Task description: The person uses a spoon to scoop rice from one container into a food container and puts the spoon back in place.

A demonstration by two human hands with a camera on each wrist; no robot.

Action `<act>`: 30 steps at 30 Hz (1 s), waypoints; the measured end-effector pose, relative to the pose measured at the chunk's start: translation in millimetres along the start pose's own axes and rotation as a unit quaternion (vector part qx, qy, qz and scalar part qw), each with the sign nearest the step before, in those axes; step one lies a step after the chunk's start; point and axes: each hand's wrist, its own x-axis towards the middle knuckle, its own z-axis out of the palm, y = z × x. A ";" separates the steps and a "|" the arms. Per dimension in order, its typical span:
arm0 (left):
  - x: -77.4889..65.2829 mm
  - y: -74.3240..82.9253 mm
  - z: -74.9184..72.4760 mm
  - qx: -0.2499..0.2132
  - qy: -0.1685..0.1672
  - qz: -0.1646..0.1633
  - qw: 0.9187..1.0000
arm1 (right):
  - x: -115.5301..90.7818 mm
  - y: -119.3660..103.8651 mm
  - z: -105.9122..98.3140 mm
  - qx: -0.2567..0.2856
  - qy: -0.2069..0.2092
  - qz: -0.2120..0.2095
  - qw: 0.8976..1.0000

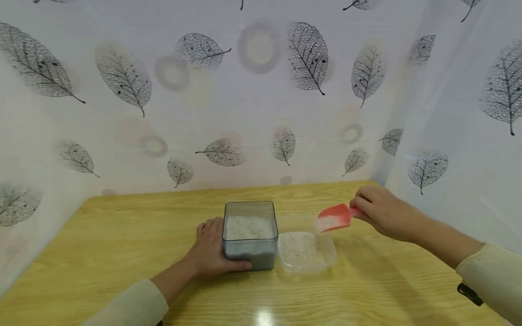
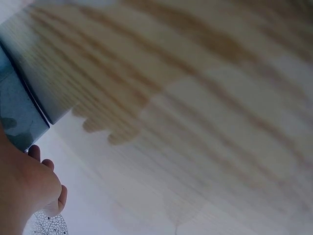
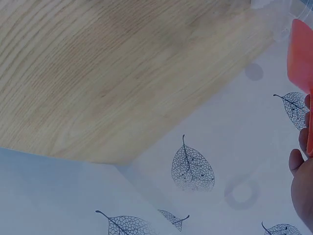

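Observation:
In the head view, a tall dark see-through box (image 1: 250, 256) holds white grains that look like rice. My left hand (image 1: 210, 251) grips its left side, thumb along the near face and fingers round the far left. Right beside it sits a low clear plastic tub (image 1: 326, 260) with a smaller heap of the grains (image 1: 299, 248). Above that tub's far right side, my right hand (image 1: 377, 210) holds a red scoop (image 1: 340, 215) by its handle, tilted, with some grains in its bowl. The right wrist view catches the scoop (image 3: 299, 58) and fingers at its right edge.
A light wood-grain table (image 1: 122, 253) carries both containers. Pale sheeting with a leaf print (image 1: 220, 104) hangs behind the table's back edge and along both sides. A small black item (image 1: 470, 294) shows at the right sleeve.

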 end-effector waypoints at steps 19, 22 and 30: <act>-1.0 -3.0 -1.5 0.006 -0.001 -0.001 1.000 | 29.0 -18.7 5.1 -0.026 0.067 -0.070 0.995; -1.3 -2.6 -1.6 0.004 -0.001 -0.003 1.000 | 32.8 -27.4 14.7 -0.018 0.050 -0.054 0.997; -0.1 0.2 -0.4 0.001 -0.006 -0.005 1.000 | 42.6 -44.9 42.6 0.016 0.020 -0.024 0.999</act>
